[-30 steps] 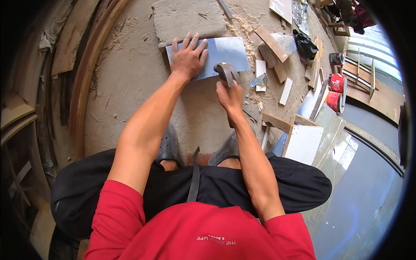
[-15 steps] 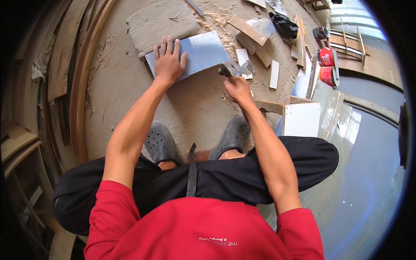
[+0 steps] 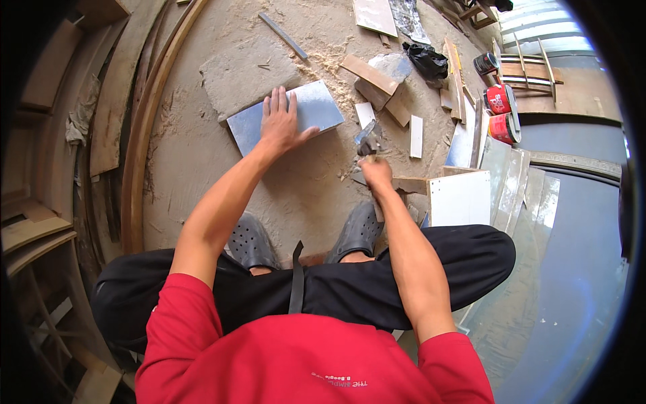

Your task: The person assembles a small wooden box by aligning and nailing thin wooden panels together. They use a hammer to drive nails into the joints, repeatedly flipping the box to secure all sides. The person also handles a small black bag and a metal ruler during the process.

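Note:
My left hand [image 3: 279, 124] lies with fingers spread on top of a light blue-grey rectangular panel [image 3: 319, 104], which seems raised off the floor at its near side. My right hand [image 3: 375, 174] is closed round the handle of a hammer [image 3: 369, 145]. Its dark head, smeared by motion, is up beyond my fist, to the right of the panel and apart from it. Behind the head lie a shiny scrap partly hidden by it and a small white strip [image 3: 365, 114].
A flat slab [image 3: 235, 77] lies beyond the panel. Wood offcuts [image 3: 370, 74], a white strip [image 3: 416, 137] and a black plastic bag [image 3: 427, 60] litter the right. Nearer stands a white-faced box [image 3: 461, 198]. Red cans [image 3: 498, 99] stand far right; long boards [image 3: 134, 135] line the left.
My right hand has brought the hammer away from the panel's near right corner, slightly nearer me. My left hand has shifted rightward over the panel, thumb spread wider. The view has moved slightly.

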Demonstrator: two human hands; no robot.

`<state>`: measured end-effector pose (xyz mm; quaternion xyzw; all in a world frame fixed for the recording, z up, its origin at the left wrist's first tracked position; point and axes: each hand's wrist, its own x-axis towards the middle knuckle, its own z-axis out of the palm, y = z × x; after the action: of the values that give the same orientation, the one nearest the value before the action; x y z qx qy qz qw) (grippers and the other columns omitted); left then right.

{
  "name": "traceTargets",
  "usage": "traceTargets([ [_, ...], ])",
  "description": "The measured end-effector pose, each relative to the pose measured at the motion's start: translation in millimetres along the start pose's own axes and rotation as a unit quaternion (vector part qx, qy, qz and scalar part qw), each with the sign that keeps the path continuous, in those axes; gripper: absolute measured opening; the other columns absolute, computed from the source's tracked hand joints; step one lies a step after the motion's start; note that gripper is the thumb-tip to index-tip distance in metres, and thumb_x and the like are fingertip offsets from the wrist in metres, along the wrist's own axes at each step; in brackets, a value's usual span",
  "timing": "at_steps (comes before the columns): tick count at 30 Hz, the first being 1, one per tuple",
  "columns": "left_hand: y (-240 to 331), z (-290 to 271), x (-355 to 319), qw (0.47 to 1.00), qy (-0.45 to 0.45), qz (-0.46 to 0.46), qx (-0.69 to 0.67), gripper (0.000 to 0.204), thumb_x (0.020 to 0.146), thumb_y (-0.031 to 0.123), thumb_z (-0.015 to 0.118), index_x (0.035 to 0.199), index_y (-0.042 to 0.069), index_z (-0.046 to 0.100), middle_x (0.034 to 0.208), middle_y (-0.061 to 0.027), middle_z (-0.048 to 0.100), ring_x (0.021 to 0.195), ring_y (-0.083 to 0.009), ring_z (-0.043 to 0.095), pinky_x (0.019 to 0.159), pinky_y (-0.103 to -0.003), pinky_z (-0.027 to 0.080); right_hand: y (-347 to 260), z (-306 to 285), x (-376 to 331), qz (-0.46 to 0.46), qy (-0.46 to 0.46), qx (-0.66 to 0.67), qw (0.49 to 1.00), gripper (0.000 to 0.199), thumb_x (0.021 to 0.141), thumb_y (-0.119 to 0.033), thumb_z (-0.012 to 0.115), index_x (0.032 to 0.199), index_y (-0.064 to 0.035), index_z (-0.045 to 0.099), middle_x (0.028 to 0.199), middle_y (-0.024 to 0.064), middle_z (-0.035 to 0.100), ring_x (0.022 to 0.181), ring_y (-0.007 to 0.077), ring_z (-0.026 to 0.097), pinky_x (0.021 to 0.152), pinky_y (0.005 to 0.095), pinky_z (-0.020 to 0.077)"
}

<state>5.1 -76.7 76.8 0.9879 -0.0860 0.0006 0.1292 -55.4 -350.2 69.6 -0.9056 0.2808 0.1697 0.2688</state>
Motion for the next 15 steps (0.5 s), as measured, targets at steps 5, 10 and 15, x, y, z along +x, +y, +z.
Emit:
traceTargets([
  [5,25,27,-34,0.983,-0.055,0.165,0.052,0.090,0.088,0.061,0.059,0.150,0.002,0.033,0.158,-0.0244,0.025,0.148,-0.0394,0.019,0.122,-0.049,0.013,-13,-8,-31,0.007,0.005,-0.115,0.993,0.033,0.081,-0.031,0.068,0.108,-0.0126,0.070,0.108,0.0193,0.070,0.107,0.0374,0.065,0.092,0.0481,0.0492],
  [10,32,43,-31,0.941,-0.078,0.319,-0.078,0.064,0.091,0.049,0.060,0.141,0.011,0.049,0.155,-0.0103,0.038,0.145,-0.0286,0.031,0.122,-0.046,0.017,6,-7,-22,-0.018,-0.003,-0.176,0.984,0.032,0.082,-0.021,0.065,0.113,-0.0125,0.065,0.111,0.0201,0.068,0.108,0.0403,0.064,0.092,0.0493,0.0473],
  [15,-8,13,-34,0.982,0.160,0.017,-0.099,0.051,0.090,0.033,0.065,0.134,0.010,0.055,0.141,-0.0134,0.052,0.134,-0.0311,0.044,0.115,-0.047,0.028,29,4,-3,-0.003,-0.065,-0.224,0.972,0.031,0.085,-0.017,0.063,0.115,-0.0109,0.066,0.120,0.0160,0.067,0.112,0.0373,0.063,0.094,0.0462,0.0482],
])
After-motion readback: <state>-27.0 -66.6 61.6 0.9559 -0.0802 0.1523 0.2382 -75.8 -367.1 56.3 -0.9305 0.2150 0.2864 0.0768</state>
